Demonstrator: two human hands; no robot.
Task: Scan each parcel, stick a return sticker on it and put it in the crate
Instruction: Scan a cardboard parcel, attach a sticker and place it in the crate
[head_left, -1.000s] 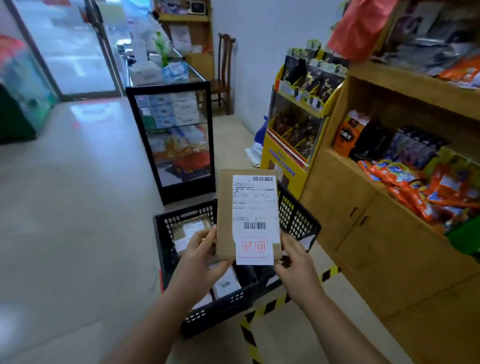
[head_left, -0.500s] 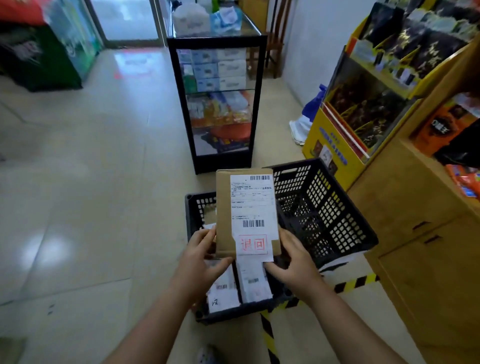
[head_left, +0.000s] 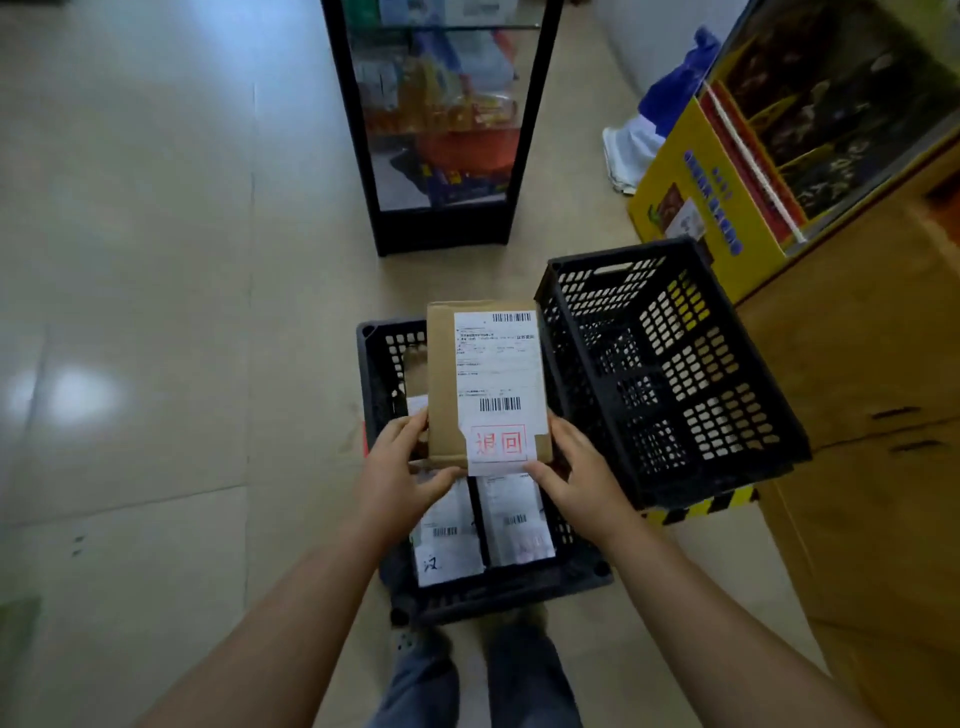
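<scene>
I've got the brown cardboard parcel (head_left: 441, 384) up in front of me, held by its near end with both hands. Its white shipping label (head_left: 496, 374) faces me, barcodes at the far end and lower down, and the red-framed return sticker (head_left: 498, 444) sits at the label's near end, right between my thumbs. My left hand (head_left: 400, 467) curls around the parcel's near left corner, thumb pressing under its bottom edge, fingers closed on the side. My right hand (head_left: 576, 473) clamps the near right corner the same way, thumb tip touching the sticker's lower edge.

Directly under the parcel and my hands sits a black slatted crate (head_left: 498, 592) on the floor, with white-labelled parcels (head_left: 452, 540) lying flat inside, side by side. Just to the right of my right hand a second black crate (head_left: 670, 374) stands tilted, its open side turned my way. Beyond that, a yellow display box (head_left: 711, 187) against a wooden cabinet (head_left: 872, 374). Far ahead of my hands stands a black-framed glass case (head_left: 441, 119).
</scene>
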